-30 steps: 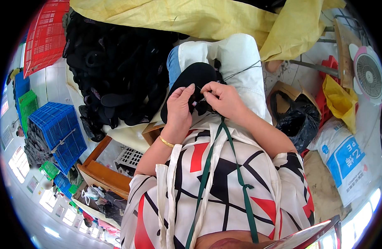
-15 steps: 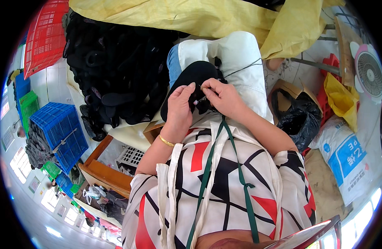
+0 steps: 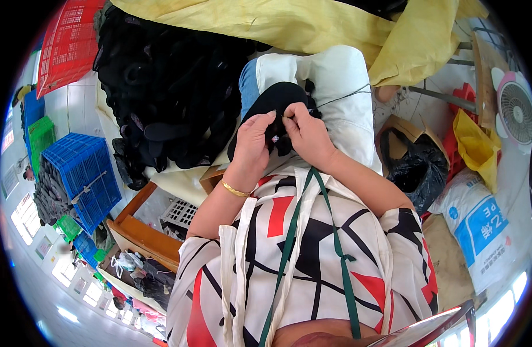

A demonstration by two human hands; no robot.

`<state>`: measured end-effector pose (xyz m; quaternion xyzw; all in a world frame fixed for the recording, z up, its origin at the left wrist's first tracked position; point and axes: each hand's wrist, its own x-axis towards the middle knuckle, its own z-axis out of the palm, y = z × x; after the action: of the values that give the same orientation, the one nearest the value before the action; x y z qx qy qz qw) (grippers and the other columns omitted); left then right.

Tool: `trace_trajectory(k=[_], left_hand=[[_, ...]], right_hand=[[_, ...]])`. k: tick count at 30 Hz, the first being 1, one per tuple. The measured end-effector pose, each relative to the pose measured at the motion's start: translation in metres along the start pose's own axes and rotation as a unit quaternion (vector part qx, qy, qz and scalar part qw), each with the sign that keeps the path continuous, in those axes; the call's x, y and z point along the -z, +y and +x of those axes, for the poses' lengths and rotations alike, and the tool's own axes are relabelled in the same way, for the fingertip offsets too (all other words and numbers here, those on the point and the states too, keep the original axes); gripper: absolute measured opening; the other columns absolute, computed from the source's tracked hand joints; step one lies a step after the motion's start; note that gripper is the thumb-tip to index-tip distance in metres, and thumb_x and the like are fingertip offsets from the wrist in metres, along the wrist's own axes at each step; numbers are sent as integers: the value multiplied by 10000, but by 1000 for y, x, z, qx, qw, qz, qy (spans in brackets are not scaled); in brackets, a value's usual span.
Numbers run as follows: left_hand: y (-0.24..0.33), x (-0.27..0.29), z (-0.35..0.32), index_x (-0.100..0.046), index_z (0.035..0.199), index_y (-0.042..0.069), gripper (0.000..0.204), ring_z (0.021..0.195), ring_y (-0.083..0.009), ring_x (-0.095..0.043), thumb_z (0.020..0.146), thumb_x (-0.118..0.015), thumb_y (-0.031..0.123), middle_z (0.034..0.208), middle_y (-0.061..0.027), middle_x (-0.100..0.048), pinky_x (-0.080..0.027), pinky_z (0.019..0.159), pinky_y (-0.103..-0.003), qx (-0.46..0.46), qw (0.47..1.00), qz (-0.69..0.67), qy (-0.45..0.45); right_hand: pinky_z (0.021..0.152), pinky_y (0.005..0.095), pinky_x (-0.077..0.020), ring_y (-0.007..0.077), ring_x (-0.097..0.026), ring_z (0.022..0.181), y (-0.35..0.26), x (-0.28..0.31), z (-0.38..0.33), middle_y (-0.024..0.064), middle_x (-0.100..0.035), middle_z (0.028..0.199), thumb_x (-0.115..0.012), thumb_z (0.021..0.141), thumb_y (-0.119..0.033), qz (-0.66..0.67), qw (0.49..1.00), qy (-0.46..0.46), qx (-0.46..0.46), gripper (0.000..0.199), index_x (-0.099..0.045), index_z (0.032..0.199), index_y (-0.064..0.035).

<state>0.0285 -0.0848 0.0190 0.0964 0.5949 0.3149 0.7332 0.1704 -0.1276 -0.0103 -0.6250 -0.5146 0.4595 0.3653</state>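
Working a black fabric piece (image 3: 276, 101) over the lap.
Left hand (image 3: 253, 143) and right hand (image 3: 308, 134) pinching it, fingertips closed, beside the black heap (image 3: 167, 87).

A black, rounded fabric shoe upper (image 3: 270, 110) is lying on the white-trousered lap, partly bunching under the fingers. A thin dark thread (image 3: 344, 96) is stretching taut from it rightwards; a needle possibly sits there, too small to tell.

Looking like small garment or shoe workshop: huge heap of black pieces (image 3: 173, 92) piling up, plastic crates (image 3: 84, 173) stacking on floor, sacks (image 3: 480, 225) and fan (image 3: 517, 113) sitting around.
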Motion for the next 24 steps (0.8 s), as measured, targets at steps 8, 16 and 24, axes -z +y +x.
trace_trajectory(k=[8,16,24], left_hand=[[-17,8,4,-632,877,61,79,722,-68,-559,895,-705,84,824,3,-640,-440,670,-221,-32,998,17,-60],[-34,9,0,-644,928,34,102,676,-45,-496,882,-721,82,799,27,-610,-401,609,-206,-118,982,127,-72],[-28,18,14,-600,819,23,172,652,-58,-442,847,-746,109,720,32,-548,-408,580,-241,-247,905,342,-47]], right_hand=[[643,399,-508,354,-640,689,-15,27,29,144,-656,760,-560,938,-125,-97,993,-59,33,116,-551,1035,-61],[614,366,-500,262,-639,741,-12,23,33,76,-601,877,-657,910,-194,-161,978,-33,132,139,-591,906,-71],[489,262,-488,122,-592,547,-24,64,25,48,-634,807,-506,1032,-216,366,907,-151,-147,152,-489,981,-73]])
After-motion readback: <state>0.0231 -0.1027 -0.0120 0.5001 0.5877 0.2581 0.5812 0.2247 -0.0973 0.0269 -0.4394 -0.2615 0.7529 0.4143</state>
